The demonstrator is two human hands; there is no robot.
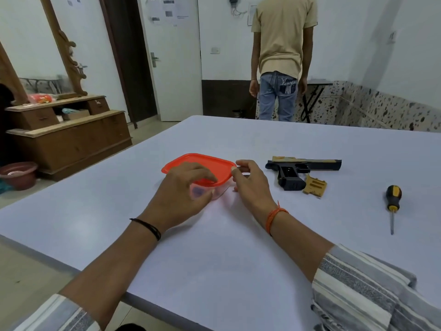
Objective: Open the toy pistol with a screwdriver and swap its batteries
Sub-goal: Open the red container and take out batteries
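- Over the middle of the pale surface (238, 235), both forearms reached forward from rolled striped sleeves, converging on one small clear container (216, 193) with one orange lid (202, 167).
- Left hand (183, 187) lay on the container's near side, back of the hand up, fingers curled over the lid's near rim and down the clear wall, gripping it; a thin black band circled that wrist.
- Right hand (250, 181) sat at the lid's right corner, thumb and fingers bent together in a pinch on the lid's edge; an orange thread was tied round that wrist.
- Something bluish showed through the container wall under the left hand; what it was could not be told.
- Just right of the right hand, apart from it, lay one black-and-tan toy pistol (303, 168) on its side, barrel pointing away to the right.
- One tan cover panel (315, 186) lay against the pistol's grip, on the side nearer the person.
- Farther right, well apart from both hands, lay one screwdriver (393, 204) with a black-and-yellow handle, tip toward the person.
- Beyond the surface's far edge, one person in a beige shirt (284, 34) stood facing the wall.
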